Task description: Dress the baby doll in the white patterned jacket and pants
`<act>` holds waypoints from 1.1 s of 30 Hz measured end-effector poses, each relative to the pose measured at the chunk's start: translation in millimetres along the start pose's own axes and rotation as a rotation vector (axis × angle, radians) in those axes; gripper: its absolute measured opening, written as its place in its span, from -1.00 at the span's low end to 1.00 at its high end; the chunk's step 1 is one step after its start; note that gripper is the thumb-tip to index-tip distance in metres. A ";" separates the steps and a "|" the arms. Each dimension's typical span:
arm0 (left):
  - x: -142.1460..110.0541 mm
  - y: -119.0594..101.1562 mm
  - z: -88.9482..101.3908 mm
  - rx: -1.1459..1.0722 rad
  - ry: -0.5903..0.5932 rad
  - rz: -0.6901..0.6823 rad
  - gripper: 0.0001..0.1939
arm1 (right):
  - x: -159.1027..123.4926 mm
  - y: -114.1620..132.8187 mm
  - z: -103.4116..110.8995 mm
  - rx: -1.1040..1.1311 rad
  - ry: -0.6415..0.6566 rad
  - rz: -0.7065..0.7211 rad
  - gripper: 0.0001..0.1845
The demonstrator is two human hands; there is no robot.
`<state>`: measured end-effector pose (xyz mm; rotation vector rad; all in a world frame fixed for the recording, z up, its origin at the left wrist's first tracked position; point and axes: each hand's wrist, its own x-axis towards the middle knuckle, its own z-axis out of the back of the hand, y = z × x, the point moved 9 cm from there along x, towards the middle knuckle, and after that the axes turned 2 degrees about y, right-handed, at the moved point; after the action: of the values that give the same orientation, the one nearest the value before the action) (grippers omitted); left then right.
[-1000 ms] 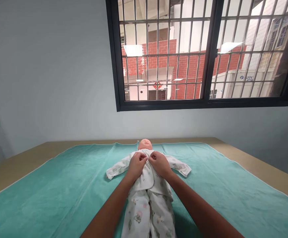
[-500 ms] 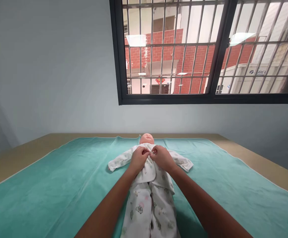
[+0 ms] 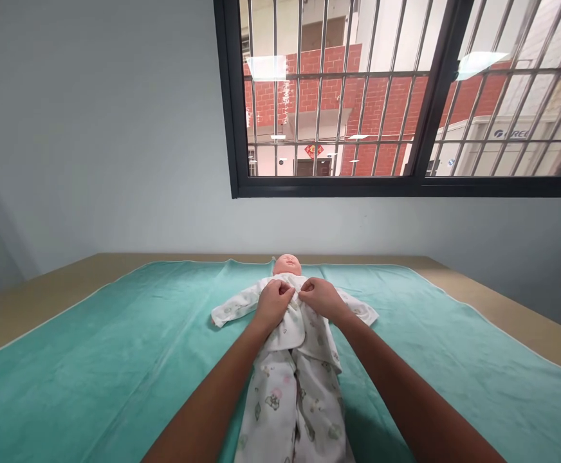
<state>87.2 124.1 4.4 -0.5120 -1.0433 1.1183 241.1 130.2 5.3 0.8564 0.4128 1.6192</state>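
Note:
A baby doll point(image 3: 287, 264) lies on its back, head at the far end, in a white printed baby top point(image 3: 292, 329) and matching trousers point(image 3: 273, 411). Both sleeves stretch out sideways. At the upper chest, my left hand point(image 3: 275, 302) pinches the front of the top between thumb and fingertips. My right hand point(image 3: 323, 298) makes a similar pinch just to the right, with a small gap between the two hands. Whatever fine detail of the cloth sits in the fingertips is too small to make out. Below the hands, the top's front panels overlap, the hem spreading over the trousers.
A turquoise sheet point(image 3: 130, 347) lies under the doll on a wooden tabletop point(image 3: 497, 296). Behind the far edge rises a grey wall point(image 3: 116, 128) with a dark-framed, barred window point(image 3: 329, 188).
My hands have drawn slightly apart at the chest, still pinching. The whole view has tilted down a little; the doll lies as before.

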 end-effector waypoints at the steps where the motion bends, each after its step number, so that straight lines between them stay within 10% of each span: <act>1: 0.4 0.5 0.4 -0.005 -0.005 0.003 -0.84 | -0.4 0.5 -0.9 0.002 -0.001 0.004 -0.92; 12: 0.6 14.3 -2.0 -0.212 0.036 0.159 -0.83 | -1.2 2.7 -6.5 0.121 0.014 0.034 -0.81; 19: -2.6 8.1 -3.2 -0.363 0.087 0.225 -0.77 | -2.9 -16.4 -21.6 0.718 0.150 -0.155 -0.65; 33: -2.2 14.4 -8.0 -0.365 0.059 0.264 -0.80 | -9.9 -6.8 -22.2 0.776 0.203 -0.070 -0.66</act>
<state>87.2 129.0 -11.4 -0.9912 -1.1573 1.1381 230.1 126.6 -17.1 1.2255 1.2509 1.4839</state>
